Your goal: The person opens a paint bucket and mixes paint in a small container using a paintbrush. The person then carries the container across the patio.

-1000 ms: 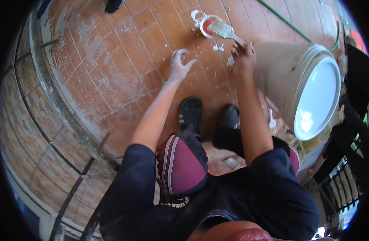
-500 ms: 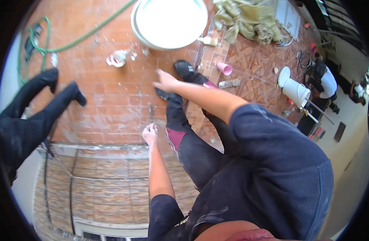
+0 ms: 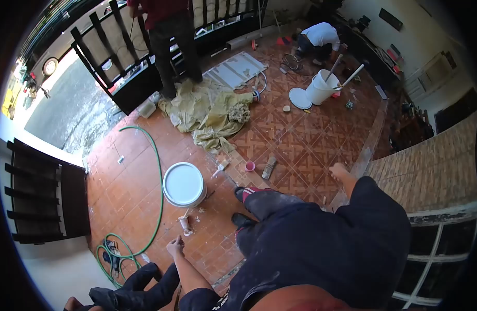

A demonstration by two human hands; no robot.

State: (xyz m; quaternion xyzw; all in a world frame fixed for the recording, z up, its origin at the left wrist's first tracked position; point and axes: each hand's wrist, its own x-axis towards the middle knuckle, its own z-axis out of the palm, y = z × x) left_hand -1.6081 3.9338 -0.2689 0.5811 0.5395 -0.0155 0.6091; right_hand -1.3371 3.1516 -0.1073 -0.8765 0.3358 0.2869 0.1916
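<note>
My left hand [image 3: 175,246] is closed low on the left, its fingers curled; whether a tool is in it I cannot make out. Just beyond it, a small pale container [image 3: 185,224] sits on the tiles beside white splashes. Farther ahead stands a lidded white bucket [image 3: 183,184]. My right hand [image 3: 340,172] is held out on the right above the patterned floor, fingers loosely apart and nothing visible in them. Between the hands, beyond my shoes, lie a paintbrush [image 3: 221,168], a pink cup [image 3: 250,166] and a dusty, grey-brown oblong piece [image 3: 269,168].
A green hose [image 3: 160,192] curls along the left. Crumpled tan sheeting [image 3: 204,111] lies near a person [image 3: 173,41] at the black gate. Another person [image 3: 319,36] crouches behind an open white bucket [image 3: 321,88]. Dark-trousered legs [image 3: 140,290] show at lower left.
My view has swung up and round toward the gate and street. My hands have moved apart, the right one far to the right. The grey tool seen at my left hand no longer shows.
</note>
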